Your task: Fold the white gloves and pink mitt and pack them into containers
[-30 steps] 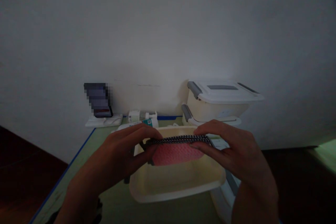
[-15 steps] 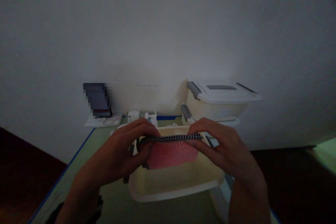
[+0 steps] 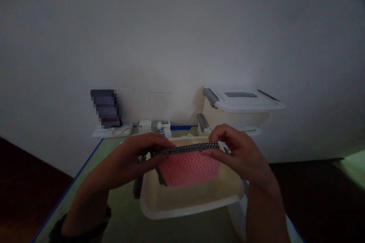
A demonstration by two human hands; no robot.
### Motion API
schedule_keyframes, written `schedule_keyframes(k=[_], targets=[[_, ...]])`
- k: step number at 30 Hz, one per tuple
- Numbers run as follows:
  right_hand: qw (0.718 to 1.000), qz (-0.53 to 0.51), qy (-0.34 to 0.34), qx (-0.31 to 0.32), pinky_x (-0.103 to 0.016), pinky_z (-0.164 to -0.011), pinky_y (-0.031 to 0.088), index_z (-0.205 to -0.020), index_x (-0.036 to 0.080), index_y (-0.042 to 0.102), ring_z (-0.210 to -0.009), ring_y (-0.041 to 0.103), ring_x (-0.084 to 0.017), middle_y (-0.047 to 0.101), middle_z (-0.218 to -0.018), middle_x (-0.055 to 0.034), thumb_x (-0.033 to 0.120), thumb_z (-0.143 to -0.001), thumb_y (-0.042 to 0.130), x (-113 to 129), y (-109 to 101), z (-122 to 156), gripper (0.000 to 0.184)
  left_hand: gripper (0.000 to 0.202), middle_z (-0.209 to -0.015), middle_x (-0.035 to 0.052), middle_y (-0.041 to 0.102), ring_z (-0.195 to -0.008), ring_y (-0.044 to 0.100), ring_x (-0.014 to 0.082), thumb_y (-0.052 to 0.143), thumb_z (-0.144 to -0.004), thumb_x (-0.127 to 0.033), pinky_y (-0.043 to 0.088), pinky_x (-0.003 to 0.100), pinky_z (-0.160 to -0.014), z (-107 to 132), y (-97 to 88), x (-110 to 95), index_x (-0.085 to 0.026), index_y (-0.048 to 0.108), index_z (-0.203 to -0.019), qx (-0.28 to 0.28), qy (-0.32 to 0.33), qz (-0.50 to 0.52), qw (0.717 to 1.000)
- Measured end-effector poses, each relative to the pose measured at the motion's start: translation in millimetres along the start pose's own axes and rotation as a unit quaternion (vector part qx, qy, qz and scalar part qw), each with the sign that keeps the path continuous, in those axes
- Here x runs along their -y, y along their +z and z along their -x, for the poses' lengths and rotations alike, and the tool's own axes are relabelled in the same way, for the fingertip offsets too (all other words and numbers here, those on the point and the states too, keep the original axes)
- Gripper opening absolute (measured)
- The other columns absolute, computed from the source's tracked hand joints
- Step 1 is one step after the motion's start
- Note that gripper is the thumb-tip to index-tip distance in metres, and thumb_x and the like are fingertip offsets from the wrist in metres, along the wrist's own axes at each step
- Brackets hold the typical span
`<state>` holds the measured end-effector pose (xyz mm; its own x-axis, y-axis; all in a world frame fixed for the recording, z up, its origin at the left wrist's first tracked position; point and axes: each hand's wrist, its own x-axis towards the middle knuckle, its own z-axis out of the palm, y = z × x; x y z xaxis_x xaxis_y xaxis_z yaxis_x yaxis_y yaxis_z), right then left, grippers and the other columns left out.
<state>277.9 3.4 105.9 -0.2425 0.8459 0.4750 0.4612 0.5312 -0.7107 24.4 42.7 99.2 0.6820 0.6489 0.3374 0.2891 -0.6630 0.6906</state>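
Note:
Stretched between my two hands is a pink textured cloth (image 3: pixel 189 169) with a black-and-white patterned top edge and a dark strip down its left side. My left hand (image 3: pixel 139 155) pinches the left end of that edge, thumb below and fingers above. At the right end, my right hand (image 3: pixel 235 152) grips the same edge between thumb and fingers. The cloth hangs over the opening of a cream plastic bin (image 3: pixel 192 212). Whether its lower part touches the bin I cannot tell.
Behind on the right, lidded storage boxes (image 3: pixel 239 100) with grey latches are stacked against the wall. A pump bottle (image 3: pixel 151 125) lies at the back of the green table (image 3: pixel 122 222). A pixelated tablet (image 3: pixel 107 108) stands on a white base at the left.
The right end of the cloth's edge has risen slightly, and more of the pink side shows. My right hand has moved up a little. The bin has stayed in place.

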Motion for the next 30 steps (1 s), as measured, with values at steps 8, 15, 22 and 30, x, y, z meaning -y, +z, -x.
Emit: schedule_keyframes(k=[8,15,22,30], targets=[[0.975,-0.196,0.101,-0.018,-0.019,-0.047,0.035,-0.081,0.02,0.049,-0.055,0.042,-0.007,0.043,-0.065,0.0059,0.035,-0.079,0.059,0.4,12.1,-6.2,0.017,0.012,-0.078,-0.0004,0.056,-0.069,0.055,0.0097,0.045,-0.088,-0.024,0.047,0.019,-0.06,-2.0,5.2,3.7,-0.018,0.053,-0.095,0.015,-0.062,0.15,0.987],[0.966,-0.162,0.137,0.149,-0.029,-0.07,0.049,-0.096,0.018,0.052,-0.079,0.057,-0.014,0.058,-0.092,-0.0029,0.035,-0.077,0.062,-3.0,9.8,-2.6,0.027,0.009,-0.069,-0.0032,0.058,-0.058,0.055,0.0079,0.046,-0.087,-0.025,0.047,0.017,-0.051,-7.4,10.8,8.3,-0.021,0.048,-0.095,-0.132,-0.105,0.303,0.938],[0.95,-0.267,0.163,-0.012,-0.019,-0.047,0.044,-0.082,0.019,0.05,-0.055,0.05,-0.007,0.05,-0.067,0.0049,0.032,-0.078,0.061,2.1,15.3,-7.6,0.017,0.038,-0.076,0.0002,0.066,-0.07,0.065,0.0148,0.069,-0.066,-0.01,0.055,0.024,-0.062,-7.5,8.4,4.2,-0.019,0.05,-0.098,-0.061,-0.097,0.347,0.931],[0.946,-0.284,0.154,-0.025,-0.022,-0.055,0.045,-0.082,0.02,0.058,-0.061,0.053,-0.009,0.056,-0.07,0.0028,0.03,-0.072,0.067,5.6,17.8,-8.5,0.017,0.042,-0.084,0.0068,0.068,-0.074,0.066,0.0201,0.063,-0.075,-0.026,0.057,0.029,-0.062,-6.7,14.0,3.0,-0.017,0.047,-0.113,0.0,-0.082,0.35,0.933]])
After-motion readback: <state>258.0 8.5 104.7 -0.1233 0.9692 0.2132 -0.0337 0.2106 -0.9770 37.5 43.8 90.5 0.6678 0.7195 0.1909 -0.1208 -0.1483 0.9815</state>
